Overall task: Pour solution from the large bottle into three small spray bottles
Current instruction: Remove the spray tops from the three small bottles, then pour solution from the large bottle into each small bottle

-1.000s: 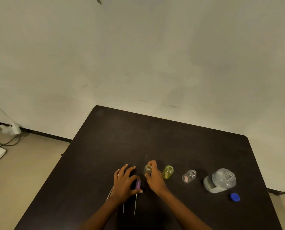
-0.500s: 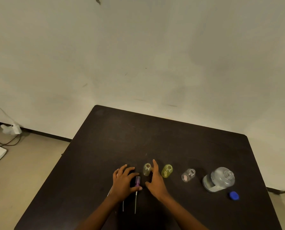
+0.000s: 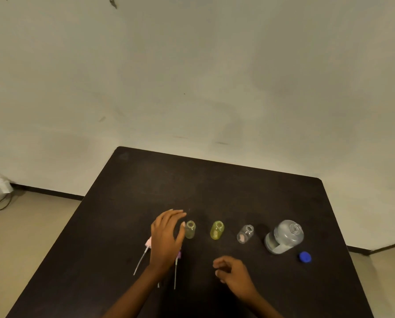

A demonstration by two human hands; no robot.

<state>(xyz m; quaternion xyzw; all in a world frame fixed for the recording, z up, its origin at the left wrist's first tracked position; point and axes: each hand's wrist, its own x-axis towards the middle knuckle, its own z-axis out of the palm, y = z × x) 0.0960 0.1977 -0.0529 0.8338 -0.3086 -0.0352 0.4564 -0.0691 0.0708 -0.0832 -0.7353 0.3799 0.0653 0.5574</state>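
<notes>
Since the small spray bottles (image 3: 217, 230) stand open in a row beside the uncapped large bottle (image 3: 285, 236), awaiting filling, the left hand (image 3: 167, 237) hovers spread by the leftmost bottle (image 3: 190, 229), the right hand (image 3: 234, 271) loosely curled, empty.

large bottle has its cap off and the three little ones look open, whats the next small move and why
Probably the right hand should reach for the large bottle: that hand holds nothing and is the nearer one, the blue cap lies off beside the bottle, and the left hand is by the leftmost small bottle, placed to steady it.
</notes>
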